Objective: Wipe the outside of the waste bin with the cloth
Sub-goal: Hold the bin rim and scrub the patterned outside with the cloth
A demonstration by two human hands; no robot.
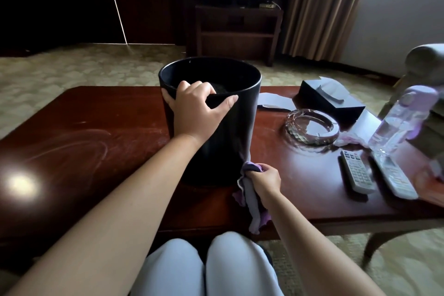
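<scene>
Head view: left hand (197, 108) grips bin (228, 142) rim; right hand (265, 179) clutches cloth (252, 202).

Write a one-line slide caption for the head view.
Left hand grips the black bin's rim while the right hand holds a purple cloth against its lower side.

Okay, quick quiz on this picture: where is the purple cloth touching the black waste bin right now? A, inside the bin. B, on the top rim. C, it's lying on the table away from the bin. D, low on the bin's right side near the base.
D: the right hand grips the cloth against the waste bin low on its right side, while the left hand holds the rim.
</scene>
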